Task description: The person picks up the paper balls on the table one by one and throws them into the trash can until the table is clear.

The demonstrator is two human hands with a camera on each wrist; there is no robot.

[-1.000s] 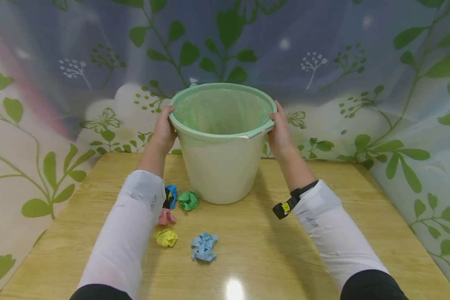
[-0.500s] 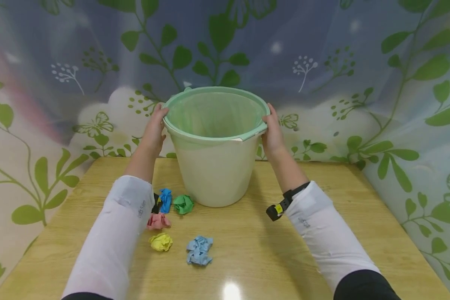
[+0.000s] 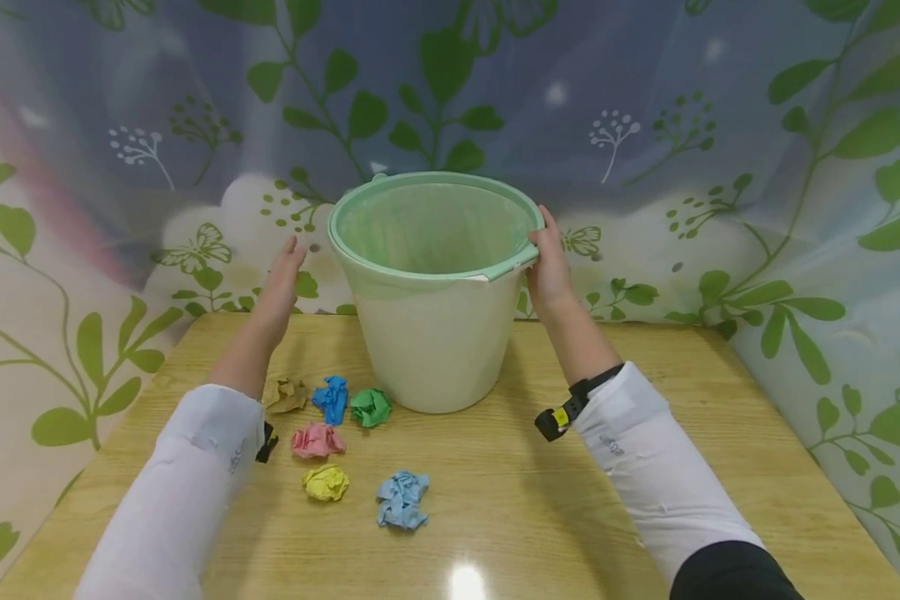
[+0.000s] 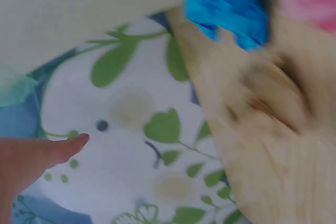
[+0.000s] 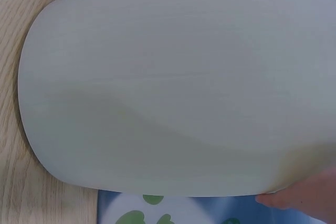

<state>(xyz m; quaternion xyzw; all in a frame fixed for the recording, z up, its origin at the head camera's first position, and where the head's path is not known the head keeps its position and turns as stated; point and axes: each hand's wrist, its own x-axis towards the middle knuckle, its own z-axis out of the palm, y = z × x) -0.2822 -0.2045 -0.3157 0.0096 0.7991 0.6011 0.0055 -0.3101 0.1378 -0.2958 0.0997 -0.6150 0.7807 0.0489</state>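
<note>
Here; left hand (image 3: 279,285) empty, fingers straight, near bucket (image 3: 435,337); right hand (image 3: 550,265) grasping bucket; crumpled green paper (image 3: 371,407) beside it

No text is legible. Small dark print (image 3: 237,457) sits on the white left sleeve (image 3: 168,483), letter-like, too blurred to read. Similar lettering (image 3: 612,446) on the white right sleeve (image 3: 671,479), also unreadable. Yellow patch (image 3: 561,417) on the black right wrist device (image 3: 549,426); any characters there too small to tell.
</note>
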